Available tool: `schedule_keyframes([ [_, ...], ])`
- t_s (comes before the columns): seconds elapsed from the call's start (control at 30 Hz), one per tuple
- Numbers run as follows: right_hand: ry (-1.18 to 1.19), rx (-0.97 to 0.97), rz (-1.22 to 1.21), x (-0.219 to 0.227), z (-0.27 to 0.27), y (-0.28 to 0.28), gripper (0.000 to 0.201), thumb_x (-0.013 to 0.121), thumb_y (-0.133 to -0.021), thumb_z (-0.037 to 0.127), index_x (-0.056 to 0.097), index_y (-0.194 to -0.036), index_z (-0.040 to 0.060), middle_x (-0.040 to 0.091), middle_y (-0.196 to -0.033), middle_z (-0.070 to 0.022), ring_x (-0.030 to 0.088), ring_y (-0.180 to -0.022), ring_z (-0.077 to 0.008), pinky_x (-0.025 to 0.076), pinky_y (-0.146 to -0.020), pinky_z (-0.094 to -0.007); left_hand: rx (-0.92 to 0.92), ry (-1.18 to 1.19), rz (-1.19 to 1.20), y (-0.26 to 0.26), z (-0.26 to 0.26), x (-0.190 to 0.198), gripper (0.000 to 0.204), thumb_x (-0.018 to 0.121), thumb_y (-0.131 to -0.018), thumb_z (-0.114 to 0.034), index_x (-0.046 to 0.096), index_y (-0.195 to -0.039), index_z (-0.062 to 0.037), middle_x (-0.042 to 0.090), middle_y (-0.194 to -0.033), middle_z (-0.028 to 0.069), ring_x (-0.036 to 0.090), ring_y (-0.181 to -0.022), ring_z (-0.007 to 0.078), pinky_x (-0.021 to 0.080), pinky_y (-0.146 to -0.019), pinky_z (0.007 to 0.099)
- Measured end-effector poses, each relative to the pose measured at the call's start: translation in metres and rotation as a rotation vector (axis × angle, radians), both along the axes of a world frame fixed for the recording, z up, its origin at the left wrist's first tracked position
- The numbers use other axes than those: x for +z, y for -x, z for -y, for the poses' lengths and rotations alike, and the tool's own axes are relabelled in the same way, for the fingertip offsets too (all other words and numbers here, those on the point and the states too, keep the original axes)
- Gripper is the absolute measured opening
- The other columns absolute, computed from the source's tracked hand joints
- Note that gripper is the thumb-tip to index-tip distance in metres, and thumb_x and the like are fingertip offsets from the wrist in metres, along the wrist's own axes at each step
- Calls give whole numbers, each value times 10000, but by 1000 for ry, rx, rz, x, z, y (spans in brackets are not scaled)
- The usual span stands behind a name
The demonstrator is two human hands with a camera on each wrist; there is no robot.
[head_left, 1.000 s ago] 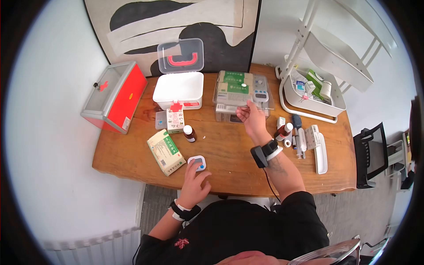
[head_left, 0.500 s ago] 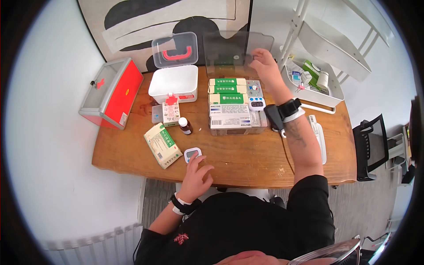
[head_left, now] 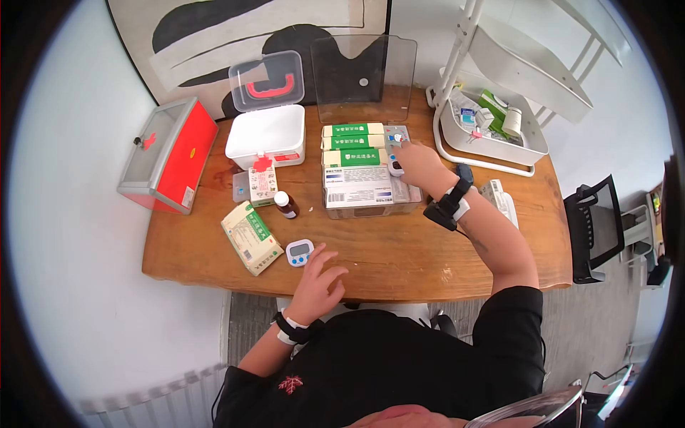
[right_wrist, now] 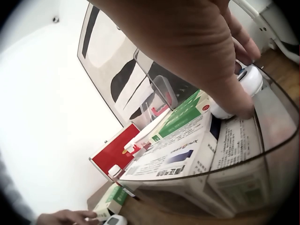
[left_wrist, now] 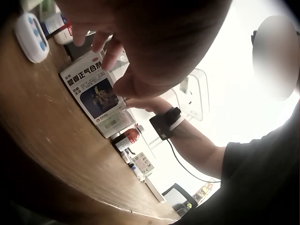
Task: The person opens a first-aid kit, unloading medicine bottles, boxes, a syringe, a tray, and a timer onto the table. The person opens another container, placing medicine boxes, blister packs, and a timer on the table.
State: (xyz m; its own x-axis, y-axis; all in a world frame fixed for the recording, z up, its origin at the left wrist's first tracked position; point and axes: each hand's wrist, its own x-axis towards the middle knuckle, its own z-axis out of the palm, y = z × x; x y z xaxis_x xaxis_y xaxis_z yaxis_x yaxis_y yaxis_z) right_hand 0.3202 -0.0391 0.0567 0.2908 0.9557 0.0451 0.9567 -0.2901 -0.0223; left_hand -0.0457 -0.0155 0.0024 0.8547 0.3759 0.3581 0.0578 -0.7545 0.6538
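My right hand (head_left: 421, 170) reaches into the open clear box (head_left: 371, 211), its thumb and fingers around a small white device (right_wrist: 251, 79) with a dark screen. Green-and-cream boxes (head_left: 353, 157) and a white medicine box (head_left: 357, 187) fill the space beside it. The clear lid (head_left: 364, 107) stands raised at the back. My left hand (head_left: 314, 289) hovers by the table's front edge, fingers loosely bent and holding nothing, next to a white timer (head_left: 300, 251) with blue buttons. Left of that timer lies a cream-and-green box (head_left: 251, 239).
A brown bottle (head_left: 287, 207) and a small patterned box (head_left: 262, 184) stand before an open white case (head_left: 267, 135). The red cabinet (head_left: 178, 157) is at the left; a white cart (head_left: 492, 141) is at the back right. A white tray (head_left: 505, 207) lies right of my forearm.
The clear box's lid has swung up and back. My right hand let go of it and came down onto the device inside. My left hand has barely moved.
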Motion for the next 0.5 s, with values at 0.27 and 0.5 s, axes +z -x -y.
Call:
schedule_keyframes([
  [0.27, -114, 95, 45, 29, 12, 5, 101, 687, -745, 90, 688, -837, 47, 692, -848, -158, 683, -869, -343, 556, -749, -438, -48, 5, 12, -10, -1, 3, 279, 685, -770, -11, 675, -1040, -83, 506, -1326, 148, 372, -1390, 429, 361, -1118, 507],
  [0.5, -341, 189, -426, 27, 109, 62, 135, 699, -765, 139, 639, -838, 41, 635, -782, -162, 641, -761, -364, 522, -686, -464, -84, -11, 47, -24, -20, 23, 260, 676, -773, -4, 670, -1025, -65, 522, -1294, 160, 427, -1347, 421, 412, -1080, 492],
])
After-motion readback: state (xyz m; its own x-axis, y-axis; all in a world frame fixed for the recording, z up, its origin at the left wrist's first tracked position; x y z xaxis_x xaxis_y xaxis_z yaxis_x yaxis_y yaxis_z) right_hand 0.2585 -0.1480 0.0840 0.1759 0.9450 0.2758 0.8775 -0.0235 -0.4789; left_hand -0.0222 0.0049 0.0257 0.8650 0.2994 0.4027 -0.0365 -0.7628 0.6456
